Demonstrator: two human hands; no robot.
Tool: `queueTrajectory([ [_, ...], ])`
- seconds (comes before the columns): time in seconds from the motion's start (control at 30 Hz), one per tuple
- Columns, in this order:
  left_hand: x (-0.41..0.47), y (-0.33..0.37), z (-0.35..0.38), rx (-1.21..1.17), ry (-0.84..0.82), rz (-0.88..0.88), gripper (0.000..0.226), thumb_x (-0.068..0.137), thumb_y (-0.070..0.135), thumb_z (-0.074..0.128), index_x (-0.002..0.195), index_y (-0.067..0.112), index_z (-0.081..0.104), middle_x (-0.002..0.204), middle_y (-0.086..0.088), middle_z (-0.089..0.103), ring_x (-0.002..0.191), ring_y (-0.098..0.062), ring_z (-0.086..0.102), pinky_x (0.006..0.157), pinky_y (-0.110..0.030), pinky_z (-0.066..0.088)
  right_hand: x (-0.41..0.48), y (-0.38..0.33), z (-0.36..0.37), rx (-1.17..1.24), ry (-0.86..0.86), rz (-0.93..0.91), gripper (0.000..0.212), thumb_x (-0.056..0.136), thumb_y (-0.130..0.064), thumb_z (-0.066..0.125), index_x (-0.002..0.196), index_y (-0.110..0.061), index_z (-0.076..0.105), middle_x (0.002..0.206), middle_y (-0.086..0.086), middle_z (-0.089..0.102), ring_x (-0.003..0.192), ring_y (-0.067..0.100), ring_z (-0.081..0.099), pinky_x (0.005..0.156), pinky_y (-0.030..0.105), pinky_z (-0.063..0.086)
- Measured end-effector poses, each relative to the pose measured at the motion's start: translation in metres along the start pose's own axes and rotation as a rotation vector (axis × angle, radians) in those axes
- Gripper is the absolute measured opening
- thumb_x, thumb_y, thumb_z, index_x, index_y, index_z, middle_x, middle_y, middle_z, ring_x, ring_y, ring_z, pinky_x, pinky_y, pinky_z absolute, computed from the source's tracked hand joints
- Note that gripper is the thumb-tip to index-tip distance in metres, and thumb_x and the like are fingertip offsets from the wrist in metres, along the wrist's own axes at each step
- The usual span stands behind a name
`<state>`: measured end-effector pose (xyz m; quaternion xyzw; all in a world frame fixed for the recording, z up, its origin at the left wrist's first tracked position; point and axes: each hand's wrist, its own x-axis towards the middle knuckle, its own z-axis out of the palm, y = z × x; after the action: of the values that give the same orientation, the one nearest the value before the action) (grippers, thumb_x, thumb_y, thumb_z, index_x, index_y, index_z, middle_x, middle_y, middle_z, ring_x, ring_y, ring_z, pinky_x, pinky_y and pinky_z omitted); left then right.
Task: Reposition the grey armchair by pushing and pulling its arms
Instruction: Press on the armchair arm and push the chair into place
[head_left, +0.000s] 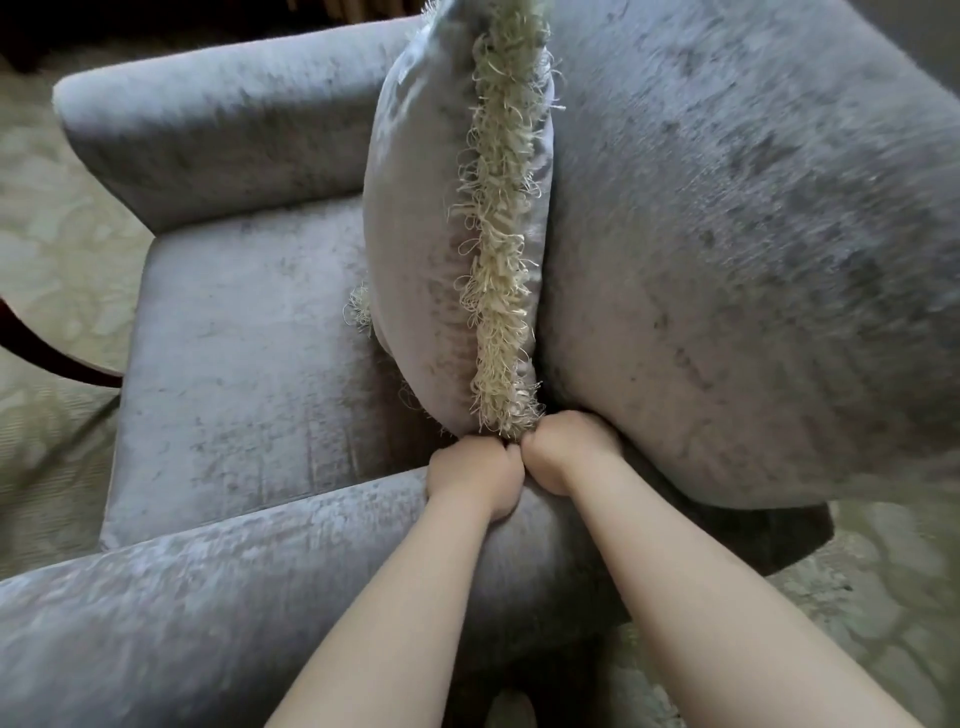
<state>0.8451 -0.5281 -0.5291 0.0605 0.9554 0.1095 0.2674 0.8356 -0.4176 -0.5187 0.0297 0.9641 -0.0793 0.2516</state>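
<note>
Grey armchair (249, 332), seen from its side, fills my view on patterned carpet (57, 244). Fringed cushion (415, 249) stands on edge against the backrest. On the near arm (260, 587), my left hand (472, 478) and right hand (566, 452) grip side by side, touching, fingers curled over its top.

Grey armchair (234, 364) seen from above, side-on. L hand (475, 475) & R hand (566, 452) side by side, touching, both gripping rear end of near arm (260, 597), just by backrest (753, 234). Fringed cushion (415, 234) stands on edge on seat, against backrest. Patterned carpet (883, 597) underneath.
</note>
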Motion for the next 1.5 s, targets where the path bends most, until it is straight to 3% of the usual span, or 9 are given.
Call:
queueTrajectory([
  [0.3,-0.024,-0.006,0.006,0.036,-0.010,0.045,0.040,0.094,0.027,0.028,0.108,0.010,0.061,0.114,-0.013,0.061,0.100,-0.032,0.058,0.080,-0.037,0.045,-0.029,-0.009,0.013,-0.021,0.039,0.051,0.044,0.089,-0.035,0.036,0.113,-0.012,0.064,0.118,0.011,0.063,0.104,0.028,0.060,0.070,0.028,0.037],
  [0.5,-0.024,-0.009,0.012,0.081,0.027,0.050,0.042,0.095,0.031,0.026,0.106,0.010,0.061,0.113,-0.013,0.062,0.101,-0.032,0.058,0.079,-0.035,0.040,-0.030,-0.008,0.018,0.037,0.060,0.054,0.045,0.089,-0.034,0.034,0.115,-0.011,0.063,0.121,0.013,0.060,0.109,0.030,0.056,0.082,0.031,0.042],
  [0.63,-0.016,-0.012,0.017,0.074,0.043,0.038,0.043,0.095,0.033,0.027,0.106,0.010,0.061,0.116,-0.013,0.061,0.104,-0.031,0.057,0.081,-0.035,0.038,-0.025,-0.008,0.023,0.011,0.144,0.032,0.041,0.088,-0.032,0.036,0.108,-0.012,0.066,0.114,0.013,0.062,0.103,0.029,0.058,0.078,0.031,0.043],
  [0.97,-0.014,-0.011,0.018,0.019,0.063,0.026,0.042,0.094,0.034,0.029,0.104,0.011,0.063,0.115,-0.013,0.062,0.103,-0.031,0.057,0.080,-0.035,0.039,-0.021,-0.006,0.025,-0.026,0.154,-0.035,0.039,0.089,-0.028,0.036,0.103,-0.014,0.069,0.109,0.011,0.067,0.098,0.030,0.062,0.065,0.029,0.034],
  [1.2,-0.018,-0.012,0.013,-0.030,0.045,0.038,0.042,0.094,0.031,0.028,0.104,0.008,0.062,0.116,-0.015,0.061,0.102,-0.032,0.057,0.078,-0.035,0.041,-0.022,-0.006,0.020,-0.019,0.080,0.012,0.044,0.088,-0.034,0.035,0.108,-0.011,0.066,0.116,0.012,0.065,0.103,0.029,0.061,0.068,0.029,0.037],
  [1.5,-0.028,-0.011,0.012,-0.025,0.005,0.029,0.044,0.093,0.027,0.028,0.120,0.009,0.057,0.128,-0.016,0.055,0.111,-0.033,0.053,0.087,-0.037,0.042,-0.040,-0.007,0.018,-0.040,0.072,0.030,0.047,0.090,-0.038,0.032,0.116,-0.014,0.062,0.120,0.011,0.062,0.107,0.030,0.058,0.072,0.031,0.037],
])
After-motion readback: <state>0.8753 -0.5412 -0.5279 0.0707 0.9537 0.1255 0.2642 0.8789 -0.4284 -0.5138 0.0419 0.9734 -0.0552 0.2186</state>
